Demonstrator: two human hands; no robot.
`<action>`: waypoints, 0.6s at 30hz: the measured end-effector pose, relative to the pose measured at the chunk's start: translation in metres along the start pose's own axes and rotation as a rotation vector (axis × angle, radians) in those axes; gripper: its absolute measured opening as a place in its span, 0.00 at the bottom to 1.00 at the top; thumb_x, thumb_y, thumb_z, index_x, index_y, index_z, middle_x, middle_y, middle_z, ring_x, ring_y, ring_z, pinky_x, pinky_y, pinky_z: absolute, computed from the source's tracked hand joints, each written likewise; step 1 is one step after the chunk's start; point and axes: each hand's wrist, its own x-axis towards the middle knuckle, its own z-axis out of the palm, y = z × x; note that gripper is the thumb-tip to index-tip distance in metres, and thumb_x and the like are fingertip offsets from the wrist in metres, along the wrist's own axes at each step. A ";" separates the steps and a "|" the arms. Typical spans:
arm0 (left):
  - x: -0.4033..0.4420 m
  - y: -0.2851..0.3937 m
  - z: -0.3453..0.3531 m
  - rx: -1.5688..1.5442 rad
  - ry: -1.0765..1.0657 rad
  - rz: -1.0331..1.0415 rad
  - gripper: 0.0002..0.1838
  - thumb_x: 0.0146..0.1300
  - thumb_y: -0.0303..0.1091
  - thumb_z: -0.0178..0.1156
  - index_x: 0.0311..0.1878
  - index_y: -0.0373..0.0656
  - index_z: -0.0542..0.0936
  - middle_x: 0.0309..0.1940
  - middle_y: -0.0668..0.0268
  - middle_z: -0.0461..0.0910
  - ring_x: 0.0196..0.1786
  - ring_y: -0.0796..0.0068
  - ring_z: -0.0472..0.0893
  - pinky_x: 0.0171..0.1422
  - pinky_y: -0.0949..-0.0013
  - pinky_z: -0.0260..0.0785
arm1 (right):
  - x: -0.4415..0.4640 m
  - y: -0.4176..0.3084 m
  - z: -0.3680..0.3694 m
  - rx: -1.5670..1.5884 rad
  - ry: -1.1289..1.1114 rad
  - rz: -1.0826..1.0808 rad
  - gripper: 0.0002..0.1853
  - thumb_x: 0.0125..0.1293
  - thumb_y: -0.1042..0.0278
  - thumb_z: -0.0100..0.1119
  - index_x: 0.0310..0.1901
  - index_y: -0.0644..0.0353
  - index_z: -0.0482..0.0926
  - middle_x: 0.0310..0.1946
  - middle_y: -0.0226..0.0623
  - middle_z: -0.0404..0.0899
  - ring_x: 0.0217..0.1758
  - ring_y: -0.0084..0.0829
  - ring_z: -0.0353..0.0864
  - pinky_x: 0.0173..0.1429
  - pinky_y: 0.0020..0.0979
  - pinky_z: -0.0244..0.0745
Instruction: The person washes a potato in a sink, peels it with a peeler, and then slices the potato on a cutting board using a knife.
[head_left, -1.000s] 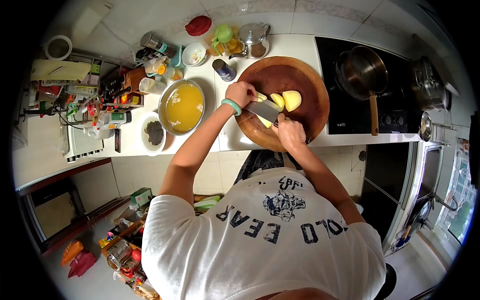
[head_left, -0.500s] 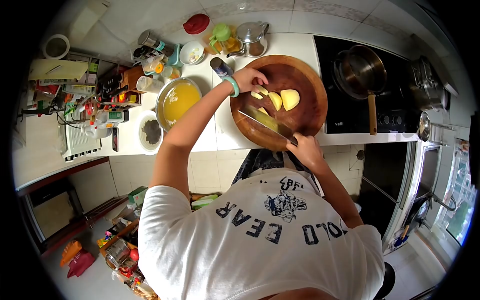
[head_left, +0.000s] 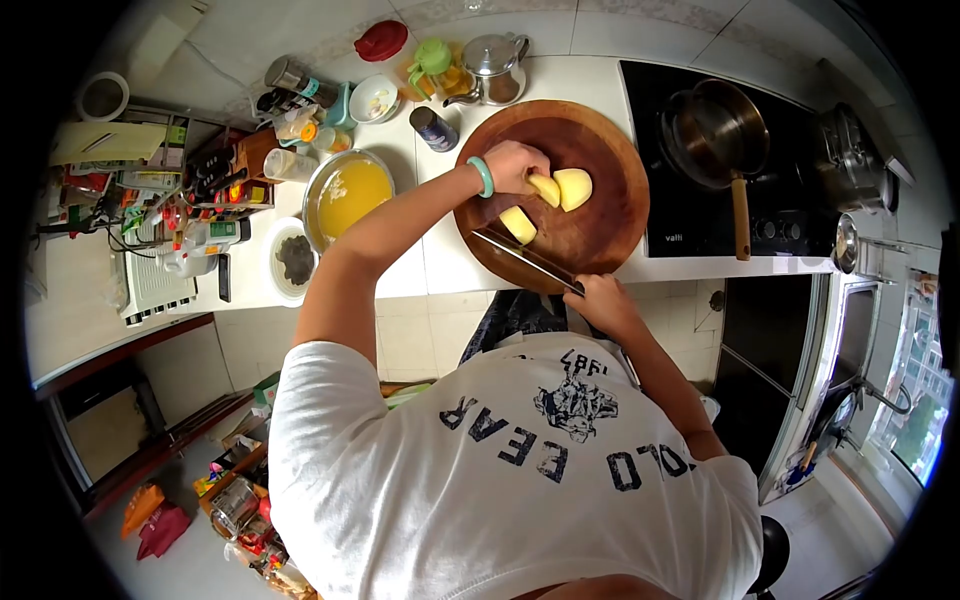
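My left hand (head_left: 520, 168), with a jade-green bangle at its wrist, is over the left half of a round wooden chopping board (head_left: 615, 230). Its fingers pinch a yellow potato piece (head_left: 545, 189). Touching or close beside that is a larger peeled potato chunk (head_left: 574, 190). Another potato piece (head_left: 518, 225) lies nearer my body, just beyond the blade. My right hand (head_left: 603, 300) grips the handle of a kitchen knife (head_left: 525, 260), whose blade points left across the board's near edge. The undersides of my left fingers are hidden.
Left of the board are a steel bowl of yellow liquid (head_left: 352, 205), a white bowl with something dark (head_left: 283, 262) and a dark jar (head_left: 433, 130). Behind stand a metal teapot (head_left: 497, 75) and a green-lidded jug (head_left: 437, 65). A pan (head_left: 722, 130) sits on the black cooktop (head_left: 690, 220).
My left hand has moved right onto the potato piece beside the large chunk. The potato piece by the knife shows more fully. Small pieces formerly under my left fingers are no longer visible.
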 end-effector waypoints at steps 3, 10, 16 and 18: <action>-0.016 0.011 -0.020 -0.114 0.305 -0.100 0.14 0.41 0.32 0.70 0.35 0.44 0.81 0.30 0.66 0.81 0.32 0.69 0.80 0.38 0.69 0.73 | -0.001 -0.003 -0.004 0.051 -0.012 -0.023 0.17 0.56 0.56 0.54 0.36 0.63 0.80 0.34 0.53 0.80 0.42 0.50 0.78 0.50 0.44 0.71; -0.097 0.044 -0.026 -0.082 0.999 -0.333 0.15 0.41 0.26 0.68 0.37 0.38 0.80 0.31 0.63 0.76 0.36 0.71 0.79 0.39 0.70 0.73 | 0.001 0.011 0.012 0.117 0.081 0.048 0.16 0.55 0.57 0.56 0.31 0.66 0.79 0.29 0.53 0.79 0.37 0.52 0.78 0.46 0.45 0.72; -0.118 0.066 0.062 0.420 0.830 -0.350 0.18 0.34 0.33 0.71 0.32 0.44 0.79 0.33 0.67 0.77 0.33 0.68 0.78 0.31 0.69 0.71 | -0.001 0.031 0.014 0.219 0.252 0.075 0.16 0.56 0.61 0.57 0.29 0.69 0.75 0.24 0.58 0.75 0.32 0.56 0.77 0.37 0.45 0.71; -0.109 0.069 0.083 0.481 0.775 -0.245 0.15 0.37 0.32 0.68 0.33 0.45 0.77 0.34 0.67 0.74 0.34 0.68 0.76 0.30 0.68 0.70 | -0.002 0.029 0.008 0.220 0.212 0.059 0.16 0.56 0.60 0.56 0.30 0.69 0.76 0.25 0.57 0.76 0.34 0.55 0.77 0.39 0.45 0.71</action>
